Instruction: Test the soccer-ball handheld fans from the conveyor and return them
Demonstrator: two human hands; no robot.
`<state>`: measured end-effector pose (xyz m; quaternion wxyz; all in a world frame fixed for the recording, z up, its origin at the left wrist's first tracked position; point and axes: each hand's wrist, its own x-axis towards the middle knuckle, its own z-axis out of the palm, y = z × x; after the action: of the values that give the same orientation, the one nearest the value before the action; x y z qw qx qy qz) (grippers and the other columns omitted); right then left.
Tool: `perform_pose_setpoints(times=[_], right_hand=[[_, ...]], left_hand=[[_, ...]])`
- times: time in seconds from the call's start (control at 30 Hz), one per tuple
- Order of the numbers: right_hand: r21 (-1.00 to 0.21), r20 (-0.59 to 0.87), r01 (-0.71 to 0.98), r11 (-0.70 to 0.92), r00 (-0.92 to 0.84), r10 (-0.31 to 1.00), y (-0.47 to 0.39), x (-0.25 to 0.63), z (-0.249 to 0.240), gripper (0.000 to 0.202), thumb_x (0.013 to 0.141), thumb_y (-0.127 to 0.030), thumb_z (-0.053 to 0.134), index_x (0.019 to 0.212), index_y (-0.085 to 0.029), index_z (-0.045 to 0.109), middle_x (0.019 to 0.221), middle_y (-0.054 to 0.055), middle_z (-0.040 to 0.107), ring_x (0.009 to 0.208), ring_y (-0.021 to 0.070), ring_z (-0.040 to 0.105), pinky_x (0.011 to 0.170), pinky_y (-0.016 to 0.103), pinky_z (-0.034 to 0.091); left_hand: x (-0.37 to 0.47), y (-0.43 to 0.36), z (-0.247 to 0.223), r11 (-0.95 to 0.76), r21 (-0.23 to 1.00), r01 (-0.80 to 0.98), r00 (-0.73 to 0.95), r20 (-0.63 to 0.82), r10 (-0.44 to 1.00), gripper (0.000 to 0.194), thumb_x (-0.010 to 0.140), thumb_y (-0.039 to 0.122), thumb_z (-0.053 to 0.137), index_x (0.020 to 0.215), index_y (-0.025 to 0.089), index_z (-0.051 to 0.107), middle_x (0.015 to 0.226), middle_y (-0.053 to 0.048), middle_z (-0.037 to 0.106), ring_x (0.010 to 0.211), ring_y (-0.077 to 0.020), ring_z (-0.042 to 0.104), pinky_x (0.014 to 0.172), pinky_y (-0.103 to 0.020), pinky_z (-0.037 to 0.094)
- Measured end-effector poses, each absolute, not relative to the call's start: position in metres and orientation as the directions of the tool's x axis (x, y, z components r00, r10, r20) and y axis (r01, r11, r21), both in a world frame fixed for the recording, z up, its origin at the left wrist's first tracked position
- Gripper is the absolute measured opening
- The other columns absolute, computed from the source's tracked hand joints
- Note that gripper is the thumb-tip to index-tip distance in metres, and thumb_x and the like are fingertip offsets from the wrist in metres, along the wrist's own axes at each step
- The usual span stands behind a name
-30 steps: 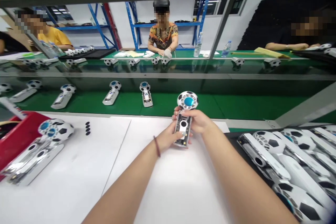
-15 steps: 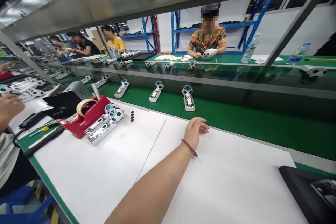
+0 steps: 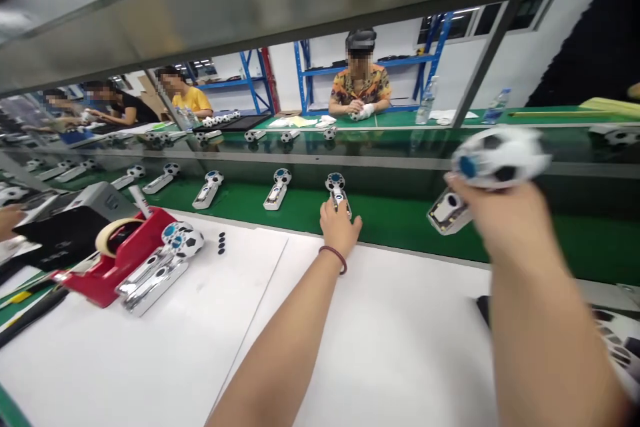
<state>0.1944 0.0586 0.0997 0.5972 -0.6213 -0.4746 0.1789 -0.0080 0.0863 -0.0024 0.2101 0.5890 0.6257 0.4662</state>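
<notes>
My right hand (image 3: pixel 510 213), blurred at the right, grips a white handheld device with a football-patterned head (image 3: pixel 505 155). Its lower casing tilts down to the left above the green belt and exposes inner parts. Over on the belt's near side, my left hand (image 3: pixel 341 225) reaches to another football-headed device (image 3: pixel 335 181). The fingers lie over that device's handle, with the thumb spread away to the right; whether they press on it I cannot tell. A dark red bracelet (image 3: pixel 334 255) circles the left wrist.
Several similar devices (image 3: pixel 278 188) lie spaced along the green belt (image 3: pixel 240 203). On the white work surface (image 3: pixel 210 320) are a red tape dispenser (image 3: pixel 97 273), two devices side by side and black dots (image 3: pixel 221 243). A metal shelf hangs overhead. Co-workers sit across the line.
My right hand has come into view with a device held over the belt. My left hand has moved forward from the table edge onto the nearest belt device. The view has shifted right.
</notes>
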Motion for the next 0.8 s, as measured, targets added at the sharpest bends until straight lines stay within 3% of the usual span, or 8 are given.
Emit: perform_pose_setpoints(times=[0.13, 0.23, 0.33, 0.4, 0.5, 0.67, 0.73, 0.8], right_hand=[[-0.93, 0.213, 0.365, -0.046, 0.638, 0.74, 0.091, 0.194, 0.062, 0.082, 0.06, -0.029, 0.074, 0.133, -0.017, 0.04, 0.114, 0.014, 0.059, 0.1, 0.0308, 0.058, 0.088, 0.046, 0.043], [-0.904, 0.195, 0.411, -0.12, 0.645, 0.738, 0.097, 0.187, 0.036, 0.098, 0.065, -0.029, 0.07, 0.144, -0.014, 0.013, 0.138, 0.024, 0.033, 0.125, 0.0383, 0.035, 0.099, 0.054, 0.03], [-0.908, 0.296, 0.414, 0.063, 0.528, 0.796, 0.09, 0.161, 0.023, 0.08, 0.069, -0.027, 0.064, 0.14, -0.018, 0.028, 0.148, 0.016, 0.015, 0.136, 0.0352, 0.009, 0.107, 0.056, 0.01], [-0.991, 0.127, 0.011, 0.134, 0.396, 0.909, 0.087, 0.139, 0.019, 0.08, 0.065, -0.027, 0.068, 0.137, -0.024, 0.031, 0.146, 0.012, 0.023, 0.134, 0.0309, 0.02, 0.109, 0.052, 0.014], [-0.851, -0.148, -0.52, -0.07, 0.11, 0.983, 0.089, 0.119, 0.015, 0.071, 0.065, -0.043, 0.068, 0.127, -0.024, 0.039, 0.122, 0.013, 0.052, 0.111, 0.0288, 0.053, 0.094, 0.049, 0.041], [-0.67, -0.269, -0.719, -0.185, 0.004, 0.963, 0.095, 0.124, 0.004, 0.023, 0.079, -0.042, 0.054, 0.086, -0.02, 0.055, 0.083, 0.005, 0.065, 0.076, 0.0163, 0.064, 0.07, 0.029, 0.054], [-0.625, -0.31, -0.752, -0.21, -0.009, 0.951, 0.095, 0.129, 0.0, 0.012, 0.078, -0.031, 0.057, 0.083, -0.02, 0.054, 0.073, 0.001, 0.064, 0.067, 0.0132, 0.064, 0.062, 0.025, 0.054], [-0.599, -0.332, -0.767, -0.228, -0.021, 0.943, 0.094, 0.131, -0.002, 0.011, 0.077, -0.026, 0.06, 0.085, -0.021, 0.054, 0.067, -0.001, 0.064, 0.061, 0.0127, 0.063, 0.056, 0.023, 0.052]], left_hand=[[-0.002, 0.116, -0.014, -0.009, 0.739, 0.673, -0.218, 0.21, 0.953, 0.064, 0.065, 0.019, 0.066, 0.125, 0.019, 0.043, 0.146, -0.017, 0.018, 0.136, -0.0375, -0.004, 0.105, -0.058, 0.0], [-0.002, 0.125, -0.016, -0.023, 0.78, 0.626, -0.2, 0.189, 0.961, 0.063, 0.064, 0.01, 0.062, 0.124, 0.016, 0.045, 0.142, -0.021, 0.025, 0.131, -0.0381, 0.022, 0.104, -0.05, 0.021], [0.0, 0.123, -0.009, -0.034, 0.847, 0.531, -0.191, 0.158, 0.969, 0.054, 0.07, 0.011, 0.054, 0.123, 0.01, 0.044, 0.129, -0.024, 0.041, 0.111, -0.0306, 0.049, 0.093, -0.042, 0.038], [0.004, 0.114, -0.001, -0.044, 0.891, 0.452, -0.171, 0.135, 0.976, 0.048, 0.077, 0.015, 0.046, 0.124, 0.008, 0.041, 0.118, -0.021, 0.052, 0.102, -0.0261, 0.056, 0.089, -0.04, 0.042], [0.011, 0.089, 0.018, -0.12, 0.922, 0.368, -0.072, 0.156, 0.985, 0.05, 0.077, 0.018, 0.049, 0.126, 0.014, 0.043, 0.12, -0.015, 0.055, 0.106, -0.0234, 0.055, 0.091, -0.036, 0.042], [0.001, 0.07, 0.061, -0.483, 0.742, 0.464, 0.532, 0.203, 0.822, 0.043, 0.072, 0.027, 0.063, 0.114, 0.027, 0.059, 0.131, -0.007, 0.051, 0.128, -0.0287, 0.036, 0.102, -0.039, 0.033], [-0.019, 0.085, 0.07, -0.44, 0.628, 0.642, 0.415, 0.197, 0.888, 0.043, 0.072, 0.033, 0.065, 0.114, 0.028, 0.06, 0.136, -0.005, 0.045, 0.133, -0.0279, 0.028, 0.107, -0.039, 0.026], [-0.046, 0.109, 0.071, -0.207, 0.551, 0.808, 0.079, 0.246, 0.966, 0.045, 0.07, 0.03, 0.068, 0.113, 0.023, 0.059, 0.143, -0.006, 0.035, 0.137, -0.0282, 0.014, 0.111, -0.04, 0.016]])
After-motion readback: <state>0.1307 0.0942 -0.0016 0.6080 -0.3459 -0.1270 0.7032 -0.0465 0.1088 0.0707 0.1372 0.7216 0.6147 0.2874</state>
